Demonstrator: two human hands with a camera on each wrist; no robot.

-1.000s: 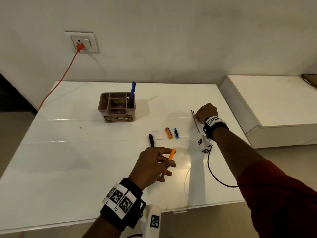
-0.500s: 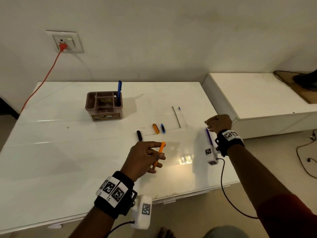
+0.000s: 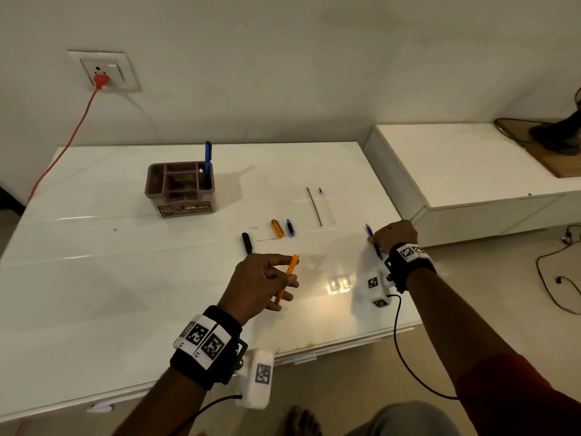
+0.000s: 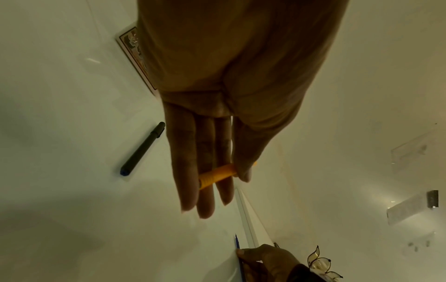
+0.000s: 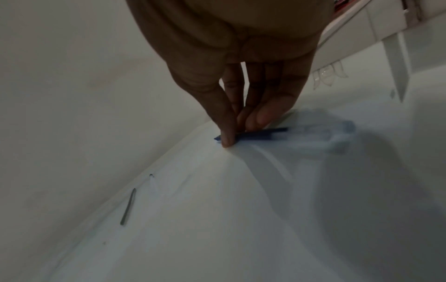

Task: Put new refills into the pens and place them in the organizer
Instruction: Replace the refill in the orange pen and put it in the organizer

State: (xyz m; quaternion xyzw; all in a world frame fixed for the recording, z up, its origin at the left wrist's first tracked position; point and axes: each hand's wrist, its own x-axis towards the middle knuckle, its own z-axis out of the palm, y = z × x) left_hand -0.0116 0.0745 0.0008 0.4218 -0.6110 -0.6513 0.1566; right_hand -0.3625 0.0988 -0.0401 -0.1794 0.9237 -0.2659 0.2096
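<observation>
My left hand (image 3: pixel 267 278) hovers over the white table (image 3: pixel 94 278) and pinches an orange pen barrel (image 3: pixel 287 280) between thumb and fingers (image 4: pixel 205 152); the barrel (image 4: pixel 217 175) lies across them. At the table's right edge, my right hand (image 3: pixel 393 237) pinches a thin blue refill (image 3: pixel 373 242) against the surface, its thumb and fingertips (image 5: pixel 226 137) on the refill (image 5: pixel 260 133). A brown organizer (image 3: pixel 180 190) stands at the back left with a blue pen (image 3: pixel 207 158) upright in it.
A black pen (image 3: pixel 247 243), an orange cap (image 3: pixel 277 228) and a blue cap (image 3: pixel 290 228) lie mid-table. Beyond them lie a dark refill (image 3: pixel 314 206) and a clear refill (image 3: pixel 325 202). A low white bench (image 3: pixel 456 165) adjoins on the right. An orange cable (image 3: pixel 63 152) hangs from the wall socket.
My right hand has come back from the far refills to the table's right edge, bringing the blue refill with it. My left hand keeps holding the orange barrel.
</observation>
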